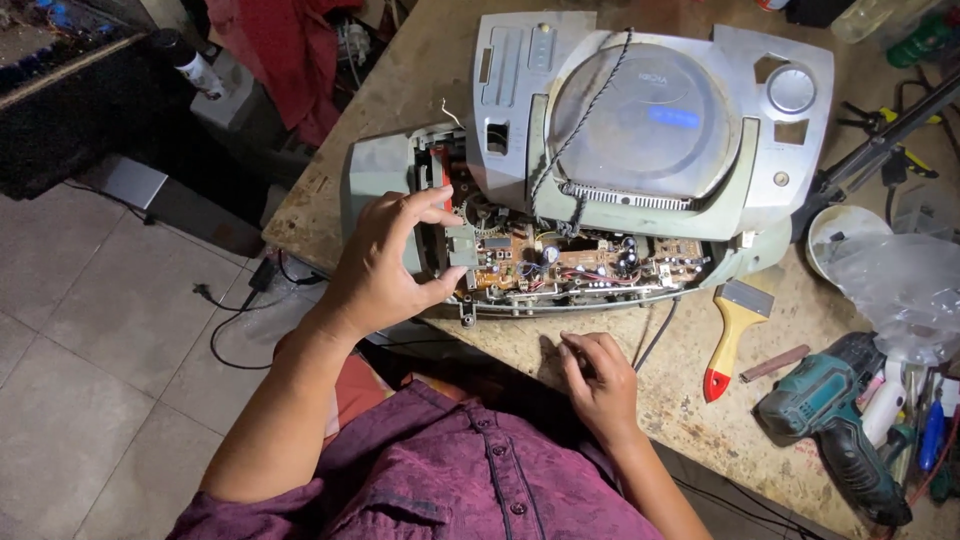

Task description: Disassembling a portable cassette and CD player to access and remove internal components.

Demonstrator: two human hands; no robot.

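The left hand (385, 255), fingers half-curled, pinches a small grey part at the left end of the opened player's circuit board (570, 262); better to grip lightly, clear of wires; the right hand (598, 380) rests loosely curled, holding nothing, on the workbench (690, 380) below the board.

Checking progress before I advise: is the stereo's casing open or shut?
Open: the silver top cover is lifted back, baring the circuit board beside the left hand.
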